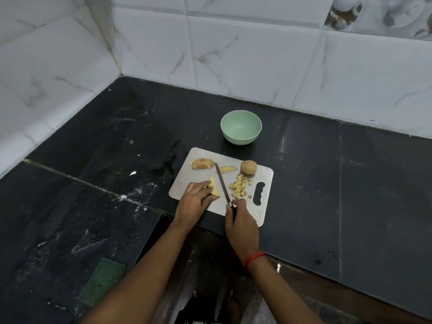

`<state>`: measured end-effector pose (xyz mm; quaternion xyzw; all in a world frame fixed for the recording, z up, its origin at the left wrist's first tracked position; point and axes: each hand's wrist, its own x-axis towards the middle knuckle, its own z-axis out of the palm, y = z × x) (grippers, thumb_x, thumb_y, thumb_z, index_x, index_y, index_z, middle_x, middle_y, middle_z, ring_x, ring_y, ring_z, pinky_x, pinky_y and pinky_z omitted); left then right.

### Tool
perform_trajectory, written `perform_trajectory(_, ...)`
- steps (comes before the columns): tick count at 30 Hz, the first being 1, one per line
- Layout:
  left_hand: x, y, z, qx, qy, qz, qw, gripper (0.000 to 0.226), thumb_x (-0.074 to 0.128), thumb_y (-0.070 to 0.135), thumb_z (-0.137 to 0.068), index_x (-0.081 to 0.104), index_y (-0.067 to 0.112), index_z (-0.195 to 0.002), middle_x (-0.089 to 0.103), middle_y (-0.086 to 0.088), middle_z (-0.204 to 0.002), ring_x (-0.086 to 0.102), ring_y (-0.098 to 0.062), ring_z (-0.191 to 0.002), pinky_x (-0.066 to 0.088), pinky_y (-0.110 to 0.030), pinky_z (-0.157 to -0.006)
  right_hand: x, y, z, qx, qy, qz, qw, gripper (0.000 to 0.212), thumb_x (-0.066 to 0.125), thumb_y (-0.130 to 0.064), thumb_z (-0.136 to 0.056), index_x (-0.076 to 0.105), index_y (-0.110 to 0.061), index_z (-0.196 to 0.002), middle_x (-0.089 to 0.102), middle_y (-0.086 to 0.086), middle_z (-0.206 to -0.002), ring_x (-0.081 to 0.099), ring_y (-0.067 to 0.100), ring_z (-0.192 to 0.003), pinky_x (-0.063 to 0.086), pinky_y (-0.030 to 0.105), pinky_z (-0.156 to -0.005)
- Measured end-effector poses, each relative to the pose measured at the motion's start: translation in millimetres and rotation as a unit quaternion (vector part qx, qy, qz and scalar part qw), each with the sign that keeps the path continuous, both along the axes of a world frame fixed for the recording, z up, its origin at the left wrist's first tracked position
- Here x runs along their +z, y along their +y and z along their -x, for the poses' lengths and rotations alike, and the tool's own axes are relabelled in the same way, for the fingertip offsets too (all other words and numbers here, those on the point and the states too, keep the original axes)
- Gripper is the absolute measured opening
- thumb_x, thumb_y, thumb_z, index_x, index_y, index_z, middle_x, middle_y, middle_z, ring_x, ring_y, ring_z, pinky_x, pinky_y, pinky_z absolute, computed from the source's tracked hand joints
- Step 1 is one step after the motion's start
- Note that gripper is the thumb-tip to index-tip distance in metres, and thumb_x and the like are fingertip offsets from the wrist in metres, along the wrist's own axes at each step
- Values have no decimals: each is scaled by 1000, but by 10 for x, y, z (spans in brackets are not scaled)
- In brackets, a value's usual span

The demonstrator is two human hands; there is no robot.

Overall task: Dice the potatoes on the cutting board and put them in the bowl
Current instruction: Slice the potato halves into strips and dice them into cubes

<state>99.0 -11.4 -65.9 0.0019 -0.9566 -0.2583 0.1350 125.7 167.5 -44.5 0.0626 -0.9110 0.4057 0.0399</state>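
A steel cutting board [261, 206] lies on the black counter. My left hand [194, 202] holds a yellow potato wedge [214, 187] down on the board. My right hand [242, 224] grips the handle of a knife [221, 182], whose blade lies just right of the wedge. To the blade's right sits a pile of diced potato [239, 188]. Sliced potato pieces [203, 163], another wedge [228, 169] and a whole potato [248, 167] lie at the board's far side. Beyond the board stands a green bowl [241, 127], with nothing visible inside.
The black counter [117, 148] meets white tiled walls [233, 54] at the back and left. A green scrub pad [102, 281] lies at the near left. The counter's front edge cuts in below the board, between my arms.
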Motion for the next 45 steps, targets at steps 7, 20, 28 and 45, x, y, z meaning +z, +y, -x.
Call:
perform_trajectory(7,-25,18,7,4,2,-17,1000,24,75,24,-90,77,10,-109,73,2,-118,52,-15,-101,55,-34,-82,-38,-149,96,39,-13,-116,992,18,33,-35,-106,41,-21,-100,61,-1,-86,61,25,-71,49,41,-60)
perform_trajectory(20,-49,38,29,15,13,-55,998,17,74,22,-90,78,11,-103,75,5,-103,51,-14,-95,52,-30,-79,-95,-278,133,66,14,-248,966,22,56,-18,-96,53,-18,-118,62,1,-85,60,27,-51,37,30,-42)
perform_trajectory(28,-52,55,29,21,11,-58,998,17,72,23,-92,78,11,-103,74,4,-106,52,-14,-98,51,-27,-82,-94,-273,186,76,9,-241,967,20,47,-19,-101,49,-17,-121,63,3,-90,61,29,-56,42,33,-46)
perform_trajectory(45,-73,30,33,24,11,-60,998,10,70,9,-91,77,10,-98,74,2,-106,54,-15,-97,51,-24,-79,5,-383,174,97,30,-238,966,40,60,-2,-88,38,-19,-116,62,9,-88,57,30,-45,29,27,-41)
